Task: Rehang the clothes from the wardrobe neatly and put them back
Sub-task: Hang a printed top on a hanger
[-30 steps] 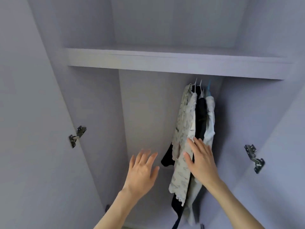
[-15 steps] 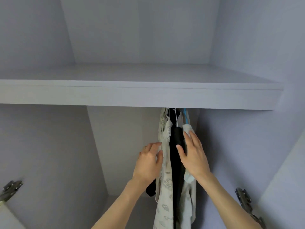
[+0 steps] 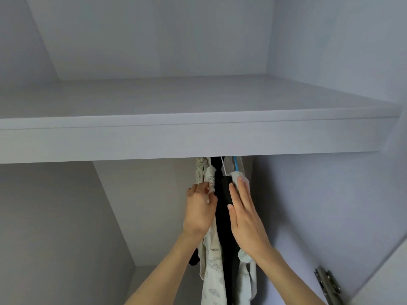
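Two hands are raised into the wardrobe at the lower centre of the frame. The left hand (image 3: pixel 199 211) is curled around the upper edge of the patterned garment (image 3: pixel 211 267), which is gripped just below the shelf (image 3: pixel 198 139). The right hand (image 3: pixel 244 219) is held flat with straight fingers, and these are pressed against the black garment (image 3: pixel 225 190) and the pale garment (image 3: pixel 244 278) beside it; nothing is grasped by it. All three garments are hung close together under the shelf, right of centre, with the black one between the patterned one on the left and the pale one on the right. A white hanger hook (image 3: pixel 223 166) and a blue hanger hook (image 3: pixel 236 164) are seen just under the shelf edge; the rail itself is hidden. A metal hinge (image 3: pixel 328 282) is fixed at the lower right of the frame.
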`<move>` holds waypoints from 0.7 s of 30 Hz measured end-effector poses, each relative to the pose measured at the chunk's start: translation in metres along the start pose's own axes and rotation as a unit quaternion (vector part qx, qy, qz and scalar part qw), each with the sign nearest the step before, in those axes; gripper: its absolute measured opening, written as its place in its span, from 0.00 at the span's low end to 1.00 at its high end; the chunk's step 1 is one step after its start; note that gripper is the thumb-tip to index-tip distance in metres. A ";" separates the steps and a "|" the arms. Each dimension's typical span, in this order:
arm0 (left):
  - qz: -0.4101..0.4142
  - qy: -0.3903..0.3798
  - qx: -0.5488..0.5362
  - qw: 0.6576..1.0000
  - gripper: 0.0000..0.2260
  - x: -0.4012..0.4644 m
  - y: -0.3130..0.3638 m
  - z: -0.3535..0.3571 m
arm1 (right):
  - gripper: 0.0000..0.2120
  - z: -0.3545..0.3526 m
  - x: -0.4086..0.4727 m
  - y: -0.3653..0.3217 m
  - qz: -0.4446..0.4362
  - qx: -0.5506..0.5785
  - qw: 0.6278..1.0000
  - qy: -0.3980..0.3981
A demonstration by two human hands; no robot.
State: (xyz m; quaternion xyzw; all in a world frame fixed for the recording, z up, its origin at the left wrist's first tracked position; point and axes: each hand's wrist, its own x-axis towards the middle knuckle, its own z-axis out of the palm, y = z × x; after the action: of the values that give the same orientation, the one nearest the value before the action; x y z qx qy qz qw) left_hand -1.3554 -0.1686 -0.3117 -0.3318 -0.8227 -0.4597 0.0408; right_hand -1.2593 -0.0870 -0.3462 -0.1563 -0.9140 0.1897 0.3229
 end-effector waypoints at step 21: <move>0.045 0.111 -0.037 0.992 0.06 -0.035 -0.022 -0.038 | 0.26 -0.003 0.000 -0.003 0.002 -0.009 0.999 0.034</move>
State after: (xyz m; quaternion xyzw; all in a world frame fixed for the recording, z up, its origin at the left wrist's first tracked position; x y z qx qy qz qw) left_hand -1.3503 -0.2244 -0.3189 -0.3163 -0.7798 -0.5218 0.1400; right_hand -1.2580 -0.0890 -0.3425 -0.1675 -0.9038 0.1768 0.3518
